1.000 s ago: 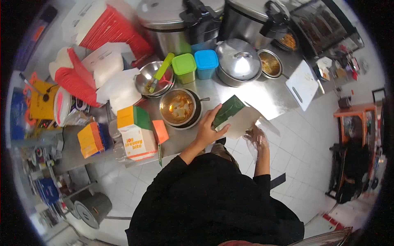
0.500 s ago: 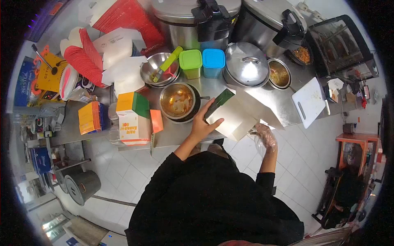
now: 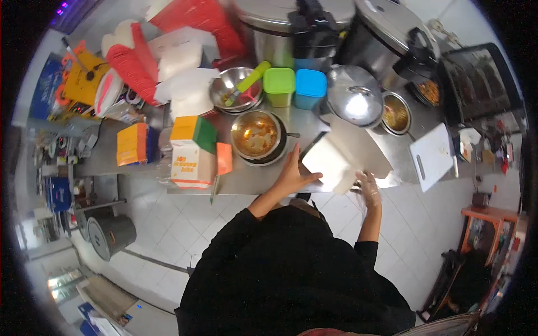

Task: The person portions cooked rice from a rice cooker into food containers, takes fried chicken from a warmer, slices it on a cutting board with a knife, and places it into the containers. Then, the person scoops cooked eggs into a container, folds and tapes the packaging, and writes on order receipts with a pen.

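Note:
A paper food box (image 3: 336, 159), white inside with its flaps unfolded, stands tilted at the counter's front edge. My left hand (image 3: 295, 172) is at the box's left side, fingers stretched and thumb spread apart; contact with the box is hard to make out. My right hand (image 3: 369, 190), in a clear plastic glove, has its fingers closed on the box's lower right edge. Left of the box is a steel bowl (image 3: 256, 134) of orange-brown liquid, set on a dark base with a handle sticking out.
Behind stand green (image 3: 279, 87) and blue (image 3: 310, 88) lidded containers, a lidded steel pot (image 3: 355, 98) and a noodle-like food bowl (image 3: 395, 113). A white cutting board (image 3: 432, 157) lies right. Printed cartons (image 3: 193, 154) and red stacked boxes (image 3: 131, 64) occupy the left.
The view has shifted, moving the counter items rightward in the picture. The box has turned so its green side is mostly hidden. My left hand's fingers now point more upward beside it.

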A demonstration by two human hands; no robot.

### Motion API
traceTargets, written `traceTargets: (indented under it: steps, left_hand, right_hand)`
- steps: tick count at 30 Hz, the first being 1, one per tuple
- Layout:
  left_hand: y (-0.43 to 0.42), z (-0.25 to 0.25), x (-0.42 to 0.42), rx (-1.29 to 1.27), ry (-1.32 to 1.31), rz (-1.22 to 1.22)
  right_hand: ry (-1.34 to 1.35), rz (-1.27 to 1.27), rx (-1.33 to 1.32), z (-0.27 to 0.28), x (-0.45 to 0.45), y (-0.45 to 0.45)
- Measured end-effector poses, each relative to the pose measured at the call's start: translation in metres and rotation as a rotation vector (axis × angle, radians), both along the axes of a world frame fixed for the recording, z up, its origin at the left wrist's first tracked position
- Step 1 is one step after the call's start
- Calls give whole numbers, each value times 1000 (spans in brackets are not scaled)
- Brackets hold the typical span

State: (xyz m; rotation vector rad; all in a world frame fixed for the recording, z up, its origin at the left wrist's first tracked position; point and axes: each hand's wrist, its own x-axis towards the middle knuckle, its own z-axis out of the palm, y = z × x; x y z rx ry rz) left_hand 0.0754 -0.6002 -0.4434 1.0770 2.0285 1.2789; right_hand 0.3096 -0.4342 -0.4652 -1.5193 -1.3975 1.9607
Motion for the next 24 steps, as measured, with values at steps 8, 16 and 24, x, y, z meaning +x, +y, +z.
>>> traceTargets:
  steps: [8, 16, 24]
  left_hand:
    - [-155, -41, -91, -192, 561, 576]
    - [-196, 63, -117, -20, 130, 368]
    - [-230, 28, -282, -36, 36, 324]
  right_hand:
    - [-202, 35, 6, -83, 5, 21]
    - [-385, 223, 192, -109, 43, 44]
    - [-710, 605, 707, -171, 68, 52]
